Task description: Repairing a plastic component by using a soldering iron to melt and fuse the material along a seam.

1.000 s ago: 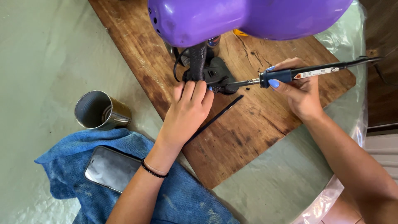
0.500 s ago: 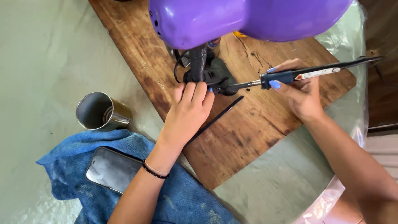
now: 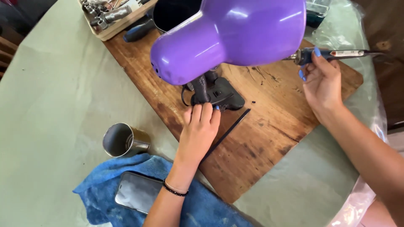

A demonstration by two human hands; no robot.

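Purple fills the top of the view: a lamp shade (image 3: 229, 35) hangs over a worn wooden board (image 3: 269, 122) laid on the green-covered desk (image 3: 50, 109). Near the board's middle lies a black plastic device (image 3: 219, 94) with a cable looping from its left side. The left hand (image 3: 198, 132) rests flat on the board, its fingers (image 3: 202, 112) extended and pressing against the near edge of that device, not curled around it. A thin black rod (image 3: 227, 133) lies on the board just right of this hand. The right hand (image 3: 322, 82), lifted above the board's right corner, is closed around a soldering iron (image 3: 336, 54) held level, well apart from the device. Beside the board's left edge stands a metal cup (image 3: 123, 141); at the desk's near edge a blue cloth (image 3: 105, 185) carries a dark phone (image 3: 139, 192).
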